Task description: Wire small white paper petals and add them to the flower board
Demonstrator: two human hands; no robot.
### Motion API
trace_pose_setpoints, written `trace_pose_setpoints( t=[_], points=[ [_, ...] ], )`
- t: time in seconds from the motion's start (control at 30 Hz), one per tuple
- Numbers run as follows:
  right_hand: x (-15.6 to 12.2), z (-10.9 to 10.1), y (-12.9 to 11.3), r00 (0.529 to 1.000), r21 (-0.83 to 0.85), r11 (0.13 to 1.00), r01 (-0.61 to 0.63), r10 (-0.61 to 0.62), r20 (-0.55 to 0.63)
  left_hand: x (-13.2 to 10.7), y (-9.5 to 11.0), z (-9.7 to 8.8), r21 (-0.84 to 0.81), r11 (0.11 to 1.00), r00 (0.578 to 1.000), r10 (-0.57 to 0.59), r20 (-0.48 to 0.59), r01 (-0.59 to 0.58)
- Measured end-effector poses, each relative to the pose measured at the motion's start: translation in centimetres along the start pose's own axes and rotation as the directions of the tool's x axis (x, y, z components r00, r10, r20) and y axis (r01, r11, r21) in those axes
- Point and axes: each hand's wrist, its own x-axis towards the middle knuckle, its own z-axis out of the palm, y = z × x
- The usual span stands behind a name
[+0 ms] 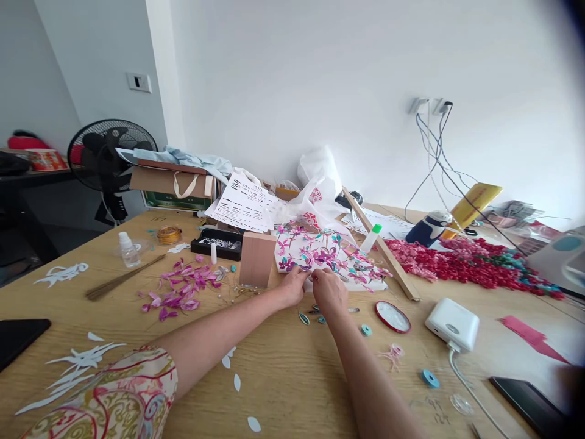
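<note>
Both my arms reach forward over the wooden table [283, 372]. My left hand [294, 285] and my right hand [328, 289] meet at the near edge of a white foam board [329, 253] stuck with many small pink, purple and teal paper flowers. The fingertips of both hands pinch at a small piece by that edge; what they grip is too small to make out. Small teal-and-pink leaf shapes [304, 317] lie on the table just under my hands.
Loose pink petals [180, 289], a wooden block [256, 259], a bundle of thin sticks [123, 278], a glue bottle [128, 250], a red-rimmed lid [393, 316], a white charger box [452, 323], a heap of red paper pieces [461, 265], white paper cut-outs [77, 366], a fan [107, 155].
</note>
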Motion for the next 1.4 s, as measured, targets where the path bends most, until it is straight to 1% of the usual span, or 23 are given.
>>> trace_pose_setpoints(
  t=[0.53, 0.93, 1.2, 1.4],
  points=[
    [0.3, 0.5, 0.1, 0.999, 0.013, 1.0, 0.018, -0.018, 0.04, -0.5, 1.0, -1.0, -0.009, 1.0, 0.999, -0.021, 0.032, 0.021],
    [0.4, 1.2, -0.2, 0.997, -0.01, 0.998, 0.057, -0.056, 0.048, -0.5, 1.1, -1.0, -0.031, 0.998, 0.998, -0.049, 0.038, 0.05],
    [0.3, 0.9, 0.3, 0.997, 0.006, 0.998, 0.068, -0.068, 0.043, -0.8, 1.1, -1.1, -0.041, 0.999, 0.999, -0.023, 0.027, 0.024],
    [0.4, 1.1, 0.2, 0.998, -0.002, 0.998, 0.064, -0.064, 0.028, -1.6, 1.2, -1.7, -0.005, 1.0, 0.999, 0.003, 0.039, -0.003]
  ],
)
